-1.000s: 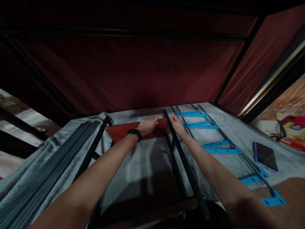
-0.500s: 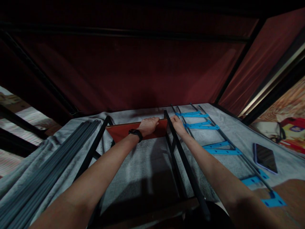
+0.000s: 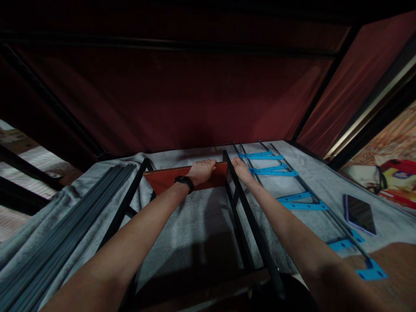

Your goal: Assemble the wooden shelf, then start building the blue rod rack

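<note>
A reddish-brown board [image 3: 159, 180] stands on edge between the two sides of a black metal frame [image 3: 251, 221]. My left hand [image 3: 201, 171], with a black band at the wrist, is closed over the board's top edge near its right end. Outside the frame's right side, my right hand [image 3: 241, 170] has its fingers bent against the bar, level with the board's end. Whatever those fingertips hold is too small or hidden to make out. Across the near end of the frame runs another dark board [image 3: 208, 292].
Grey rods [image 3: 65, 229] lie bundled at the left on a grey cloth [image 3: 185, 234]. To the right are thin rods with blue brackets [image 3: 303, 201] and a phone [image 3: 360, 214]. A dark red fabric wall [image 3: 182, 99] on black bars rises behind.
The fingers of my right hand have shifted slightly against the frame's side. My left hand keeps its place on the board, and the view has moved only a little.
</note>
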Tool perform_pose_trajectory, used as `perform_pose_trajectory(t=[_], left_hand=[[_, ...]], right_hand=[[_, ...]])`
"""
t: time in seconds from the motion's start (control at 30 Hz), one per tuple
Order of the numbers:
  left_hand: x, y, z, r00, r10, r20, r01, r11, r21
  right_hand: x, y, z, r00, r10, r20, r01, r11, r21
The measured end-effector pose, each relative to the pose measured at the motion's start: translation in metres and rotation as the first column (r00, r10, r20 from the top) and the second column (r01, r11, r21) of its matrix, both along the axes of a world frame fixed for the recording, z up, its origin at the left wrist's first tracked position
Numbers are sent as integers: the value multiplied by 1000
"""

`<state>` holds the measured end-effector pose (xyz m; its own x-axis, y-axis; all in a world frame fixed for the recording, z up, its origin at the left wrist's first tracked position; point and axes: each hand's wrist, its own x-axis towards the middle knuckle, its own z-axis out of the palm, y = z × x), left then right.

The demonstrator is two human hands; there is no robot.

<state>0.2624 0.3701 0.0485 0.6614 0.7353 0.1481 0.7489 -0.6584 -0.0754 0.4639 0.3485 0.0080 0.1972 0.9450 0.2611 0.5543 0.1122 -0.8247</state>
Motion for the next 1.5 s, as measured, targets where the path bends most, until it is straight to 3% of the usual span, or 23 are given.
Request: perform_pose_trajectory(t=[0.53, 0.67, 0.83, 1.03, 1.23, 1.5], left_hand=[[-2, -5, 4, 1000, -17, -20, 18, 1000, 18], [-4, -6, 5, 999, -36, -22, 36, 999, 16], [-5, -8, 5, 999, -45, -13, 45, 999, 19], [-12, -14, 9, 997, -64, -37, 65, 998, 26], [-42, -22, 17, 997, -32, -68, 32, 999, 2], [-107, -39, 41, 988, -31, -150, 26, 999, -33]], right_hand=[[0, 0, -1, 1000, -12, -1, 12, 999, -30], [0, -4, 7, 1000, -21, 21, 21, 999, -45], [-8, -7, 21, 991, -58, 121, 77, 986, -151], [-14, -10, 24, 983, -109, 145, 134, 976, -174], [-16, -13, 24, 980, -121, 159, 146, 976, -160], [-19, -20, 25, 956, -120, 267, 162, 976, -142]])
